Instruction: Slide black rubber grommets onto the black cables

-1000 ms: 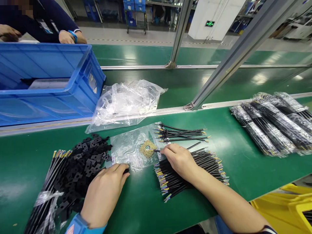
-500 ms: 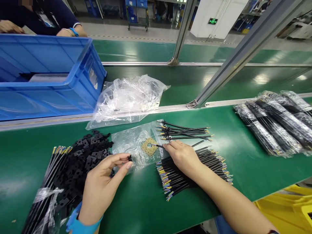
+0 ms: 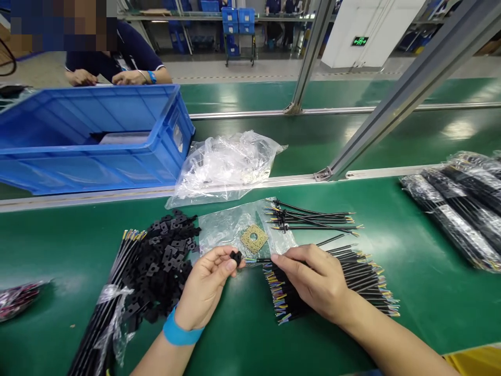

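Observation:
Between thumb and fingers, my left hand [image 3: 211, 277] pinches a small black plastic clip [image 3: 236, 257]. My right hand [image 3: 317, 274] grips a short black cable [image 3: 264, 260], whose stripped coloured wire ends point left at the clip, close to it; whether they touch I cannot tell. A yellowish square sponge with a round hole [image 3: 254, 238] lies on a clear plastic bag [image 3: 219, 224] just beyond my hands. Under and beside my right hand spreads a row of black cables [image 3: 364, 282]. A heap of black clips [image 3: 168, 256] lies left of my left hand.
Several cables with black clips on them [image 3: 313, 216] lie behind my right hand. A tied cable bundle [image 3: 105, 303] is at left, wrapped bundles [image 3: 454, 214] at right. Beyond stand a blue crate [image 3: 156, 162], a crumpled clear bag [image 3: 230, 162] and a metal post [image 3: 376, 104]. A co-worker's hands show behind the crate.
My right hand has brought the cable from the sponge down towards the clip in my left hand. Clip and cable end are now close together. The view has shifted left.

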`<state>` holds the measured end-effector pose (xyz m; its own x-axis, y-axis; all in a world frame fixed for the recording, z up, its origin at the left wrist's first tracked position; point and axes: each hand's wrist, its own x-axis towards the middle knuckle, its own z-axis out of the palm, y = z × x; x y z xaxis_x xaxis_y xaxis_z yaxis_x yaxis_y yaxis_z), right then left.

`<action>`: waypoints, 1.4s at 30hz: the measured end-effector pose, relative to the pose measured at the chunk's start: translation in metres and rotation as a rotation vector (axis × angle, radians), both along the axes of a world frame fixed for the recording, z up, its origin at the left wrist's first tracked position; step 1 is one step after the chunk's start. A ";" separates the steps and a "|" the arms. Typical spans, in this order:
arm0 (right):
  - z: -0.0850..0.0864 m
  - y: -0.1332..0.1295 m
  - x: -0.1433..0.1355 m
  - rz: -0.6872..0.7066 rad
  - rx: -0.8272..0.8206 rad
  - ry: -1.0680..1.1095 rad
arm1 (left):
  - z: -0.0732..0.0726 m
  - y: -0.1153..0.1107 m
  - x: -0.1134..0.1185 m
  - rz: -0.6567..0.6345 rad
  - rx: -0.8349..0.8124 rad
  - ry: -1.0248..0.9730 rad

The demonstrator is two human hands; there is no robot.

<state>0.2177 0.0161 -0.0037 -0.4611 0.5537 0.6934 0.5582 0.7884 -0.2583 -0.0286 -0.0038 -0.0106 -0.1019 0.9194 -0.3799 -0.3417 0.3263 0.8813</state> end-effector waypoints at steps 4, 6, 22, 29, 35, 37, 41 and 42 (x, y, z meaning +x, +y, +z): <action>0.006 -0.004 -0.001 0.036 0.004 0.001 | 0.002 -0.005 0.001 -0.040 -0.056 -0.082; 0.007 -0.004 -0.001 0.038 0.011 -0.007 | 0.002 -0.006 0.001 -0.050 -0.081 -0.112; 0.013 -0.009 0.002 0.079 0.042 -0.154 | 0.003 -0.009 -0.003 -0.216 0.240 0.497; 0.009 -0.010 0.001 0.134 0.039 -0.095 | 0.003 -0.013 0.006 -0.185 0.255 0.422; 0.008 -0.011 -0.007 0.125 -0.044 -0.034 | 0.008 -0.017 0.002 -0.185 0.621 0.675; 0.009 -0.012 -0.010 0.135 -0.130 -0.010 | 0.008 -0.017 -0.001 -0.218 0.733 0.740; 0.009 -0.012 -0.011 0.208 -0.321 0.043 | 0.008 -0.016 -0.002 -0.268 0.846 0.793; 0.008 -0.012 -0.010 0.224 -0.358 0.057 | 0.008 -0.016 -0.002 -0.272 0.856 0.792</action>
